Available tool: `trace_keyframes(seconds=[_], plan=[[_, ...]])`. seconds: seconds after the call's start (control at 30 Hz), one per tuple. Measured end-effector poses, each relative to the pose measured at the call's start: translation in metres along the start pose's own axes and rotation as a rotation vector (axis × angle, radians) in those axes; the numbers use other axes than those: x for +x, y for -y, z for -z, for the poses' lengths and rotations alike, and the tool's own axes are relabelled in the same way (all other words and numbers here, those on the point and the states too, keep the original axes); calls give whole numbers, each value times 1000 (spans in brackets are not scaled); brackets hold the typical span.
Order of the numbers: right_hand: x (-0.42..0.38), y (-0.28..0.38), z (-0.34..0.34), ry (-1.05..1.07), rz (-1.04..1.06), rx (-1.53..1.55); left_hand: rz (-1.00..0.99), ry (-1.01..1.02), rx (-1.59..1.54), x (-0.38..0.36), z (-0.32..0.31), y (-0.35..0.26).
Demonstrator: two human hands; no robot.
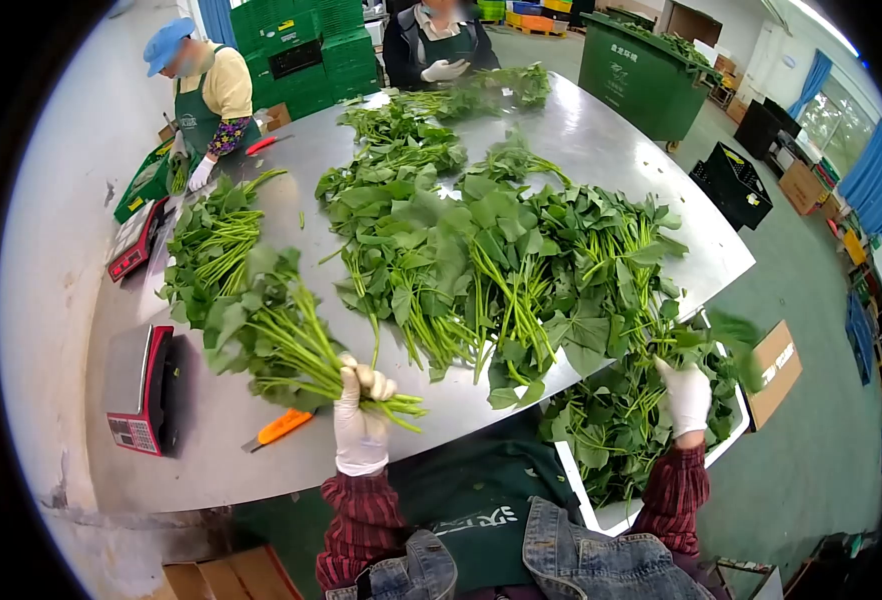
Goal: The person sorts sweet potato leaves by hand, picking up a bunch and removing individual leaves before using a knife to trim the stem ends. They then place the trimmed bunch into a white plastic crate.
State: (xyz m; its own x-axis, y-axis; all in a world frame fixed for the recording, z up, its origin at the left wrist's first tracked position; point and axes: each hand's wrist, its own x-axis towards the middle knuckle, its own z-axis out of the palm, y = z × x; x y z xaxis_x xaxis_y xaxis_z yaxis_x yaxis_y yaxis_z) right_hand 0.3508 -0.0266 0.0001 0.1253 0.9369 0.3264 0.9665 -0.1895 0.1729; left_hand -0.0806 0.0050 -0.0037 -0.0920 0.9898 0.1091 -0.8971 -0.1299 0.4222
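My left hand (361, 420), in a white glove, is closed around the stems of a bunch of leafy greens (279, 335). The leaves point up and left above the steel table (231, 455), and the cut ends stick out to the right of my fist. My right hand (685, 398), also gloved, is over the right side of a white box (567, 470) filled with loose greens (601, 440). Its fingers are closed on a leafy stem (696, 345), partly hidden by leaves; a leaf beyond it is blurred by motion.
Heaped greens (441, 240) cover the table's middle. An orange-handled knife (283, 425) and red scales (139, 395) are at left. Two people in green aprons stand beyond, one by a red-handled tool (263, 146). A green bin (641, 80) and black crate (733, 185) stand right.
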Motion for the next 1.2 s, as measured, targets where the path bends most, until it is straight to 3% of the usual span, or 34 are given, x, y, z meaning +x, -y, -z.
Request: trace_keyframes(seconds=[0.03,0.1,0.2,0.3,0.33,0.43,0.5,0.63,0.7,0.77,0.83,0.93,0.97,1.03,1.1,1.2], plan=[[2,-1,3,120,-402,104,3,-2,-5,0,2,-1],[4,9,5,12,-398,273,7,5,39,-1,3,0],[10,73,11,-78,-74,749,64,22,27,-1,5,7],[23,147,19,-38,133,737,113,48,31,-2,4,11],[31,169,14,-129,202,657,98,31,70,-3,1,12],[60,210,3,-92,89,504,77,-8,116,-6,-3,9],[76,215,-12,-93,201,478,68,-26,122,-6,-2,6],[98,203,-39,-3,71,536,47,-57,159,-7,2,0],[108,191,-36,-109,1,634,20,-94,190,-7,4,-1],[115,171,-24,-161,7,896,21,-92,190,-5,5,1],[116,163,13,-82,-236,1280,14,-100,191,-4,2,3],[123,140,9,53,-297,1492,35,-99,206,-5,3,6],[125,131,5,54,-319,1307,38,-97,205,-4,2,7],[133,112,-33,-215,-313,776,47,-107,211,-5,2,8],[128,110,-23,-483,-298,572,47,-109,212,-5,3,8],[117,115,-16,-142,-111,578,45,-115,216,-4,3,8]])
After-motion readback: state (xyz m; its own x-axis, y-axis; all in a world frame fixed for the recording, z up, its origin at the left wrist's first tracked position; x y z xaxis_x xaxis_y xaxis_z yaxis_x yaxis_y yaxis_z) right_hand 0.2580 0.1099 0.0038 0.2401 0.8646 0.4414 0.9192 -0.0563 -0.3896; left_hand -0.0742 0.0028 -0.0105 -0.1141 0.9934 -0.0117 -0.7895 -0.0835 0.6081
